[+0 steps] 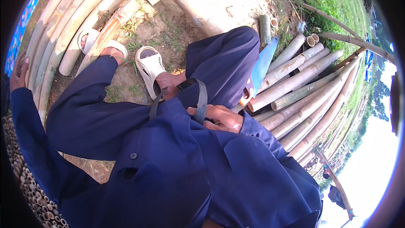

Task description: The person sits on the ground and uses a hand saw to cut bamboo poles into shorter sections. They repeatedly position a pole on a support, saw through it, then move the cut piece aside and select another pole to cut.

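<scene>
At the far left, my left hand rests beside the outermost bamboo poles, its fingers apart and partly lost in the dark rim. My right hand lies in my lap with curled fingers; whatever may be inside them is hidden. A grey strap loop passes across the fingers of that hand. Just beyond it, a handsaw with a blue blade and an orange-edged handle leans between my right leg and a stack of cut bamboo.
A split bamboo piece lies over my left sandal. My other pale sandal stands on bare soil with grass tufts. Short bamboo offcuts sit past my knee. Many cut bamboo ends show at lower left.
</scene>
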The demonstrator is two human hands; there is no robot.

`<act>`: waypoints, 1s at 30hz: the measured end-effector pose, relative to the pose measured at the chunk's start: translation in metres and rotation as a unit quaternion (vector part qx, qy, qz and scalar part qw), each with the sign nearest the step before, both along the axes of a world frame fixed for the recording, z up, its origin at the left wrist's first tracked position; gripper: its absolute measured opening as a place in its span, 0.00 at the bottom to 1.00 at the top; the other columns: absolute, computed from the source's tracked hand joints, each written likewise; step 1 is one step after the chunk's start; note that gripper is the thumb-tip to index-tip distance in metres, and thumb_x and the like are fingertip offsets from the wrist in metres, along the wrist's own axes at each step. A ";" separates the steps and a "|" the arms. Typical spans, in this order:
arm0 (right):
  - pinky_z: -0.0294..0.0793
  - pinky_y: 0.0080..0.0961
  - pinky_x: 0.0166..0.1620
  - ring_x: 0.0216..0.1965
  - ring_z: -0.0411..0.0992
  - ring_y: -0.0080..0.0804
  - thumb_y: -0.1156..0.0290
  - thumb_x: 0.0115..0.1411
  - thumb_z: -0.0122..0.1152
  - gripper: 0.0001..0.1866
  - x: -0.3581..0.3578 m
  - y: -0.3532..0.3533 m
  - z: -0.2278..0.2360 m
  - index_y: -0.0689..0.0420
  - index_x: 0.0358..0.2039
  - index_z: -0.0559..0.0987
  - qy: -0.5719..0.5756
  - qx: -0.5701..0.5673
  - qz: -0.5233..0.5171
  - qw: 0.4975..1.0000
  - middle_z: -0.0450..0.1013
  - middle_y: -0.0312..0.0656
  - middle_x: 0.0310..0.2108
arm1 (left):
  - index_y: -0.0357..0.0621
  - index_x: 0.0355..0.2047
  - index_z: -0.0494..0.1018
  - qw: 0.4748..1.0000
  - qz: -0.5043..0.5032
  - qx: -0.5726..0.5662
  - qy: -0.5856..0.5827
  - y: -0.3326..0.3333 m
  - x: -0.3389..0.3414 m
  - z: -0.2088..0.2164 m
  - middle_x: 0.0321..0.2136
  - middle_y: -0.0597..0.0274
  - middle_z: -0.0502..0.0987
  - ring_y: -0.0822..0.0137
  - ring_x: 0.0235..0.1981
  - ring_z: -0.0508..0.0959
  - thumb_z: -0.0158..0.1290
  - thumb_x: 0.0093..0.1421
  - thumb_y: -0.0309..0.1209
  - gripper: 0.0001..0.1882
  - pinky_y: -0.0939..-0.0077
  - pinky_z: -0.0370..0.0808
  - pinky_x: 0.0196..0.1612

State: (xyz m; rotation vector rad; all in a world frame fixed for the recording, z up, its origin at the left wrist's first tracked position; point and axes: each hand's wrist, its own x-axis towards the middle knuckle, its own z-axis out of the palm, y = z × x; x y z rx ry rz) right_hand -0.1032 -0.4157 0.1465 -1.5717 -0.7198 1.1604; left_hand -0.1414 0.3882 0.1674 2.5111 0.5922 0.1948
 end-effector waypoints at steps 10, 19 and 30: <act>0.51 0.54 0.73 0.74 0.57 0.45 0.51 0.66 0.63 0.32 0.024 -0.035 -0.044 0.58 0.63 0.75 -0.520 -0.298 -0.010 0.801 0.66 0.43 0.69 | 0.47 0.67 0.69 0.964 0.219 -0.046 0.142 -0.061 -0.236 -0.118 0.58 0.49 0.77 0.57 0.57 0.77 0.57 0.68 0.51 0.33 0.60 0.72 0.61; 0.59 0.52 0.66 0.66 0.66 0.42 0.50 0.62 0.66 0.29 0.007 -0.048 -0.032 0.55 0.57 0.79 -0.486 -0.304 -0.056 0.818 0.72 0.42 0.62 | 0.46 0.68 0.66 0.903 0.330 -0.097 0.258 -0.196 -0.352 -0.201 0.59 0.48 0.75 0.55 0.58 0.76 0.56 0.65 0.55 0.37 0.58 0.72 0.61; 0.60 0.46 0.54 0.49 0.68 0.39 0.40 0.59 0.66 0.32 0.029 -0.021 -0.032 0.49 0.57 0.80 -0.498 -0.356 -0.054 0.789 0.70 0.39 0.41 | 0.44 0.69 0.63 0.893 0.327 -0.103 0.291 -0.171 -0.348 -0.183 0.60 0.47 0.74 0.53 0.59 0.75 0.56 0.62 0.59 0.43 0.56 0.72 0.61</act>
